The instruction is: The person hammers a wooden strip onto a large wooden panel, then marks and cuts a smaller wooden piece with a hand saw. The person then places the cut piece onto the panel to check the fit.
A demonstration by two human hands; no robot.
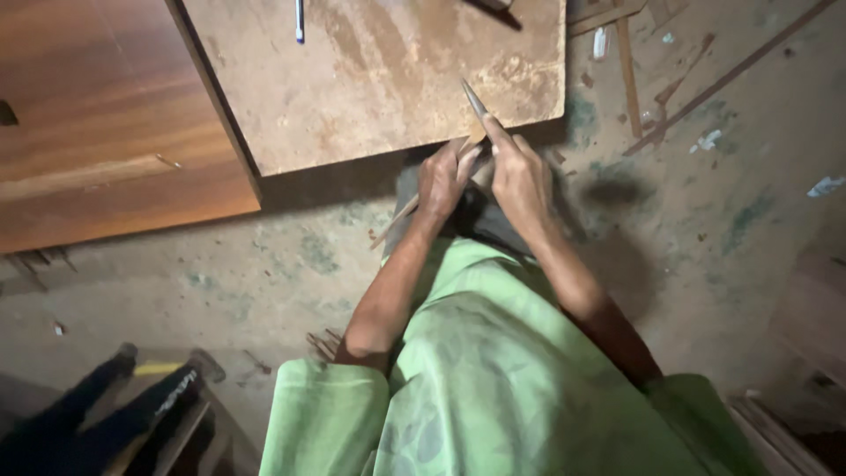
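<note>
We hold a thin wooden strip (414, 204) in our left hand (443, 181), fingers curled around it. Our right hand (518, 172) grips a pointed metal blade (474, 99), fingers pressed together, by the edge of the worn counter (370, 79).

Floor (723, 229): bare packed ground, grey-brown, with greenish stains and dust; it spreads below and to the right of the pale board.
Pale board (379, 79): a flat, rough, scuffed sheet at the top centre, the landmark here; its lower edge throws a dark shadow onto the floor.
Brown panel (106, 115): smooth reddish wood lying just left of the pale board, edge to edge with it.
Scraps (643, 62): thin wooden strips and chips scattered right of the pale board.
Pen (300, 19): blue, on the pale board's top edge.
Light: dim and warm, with soft shadows.
</note>
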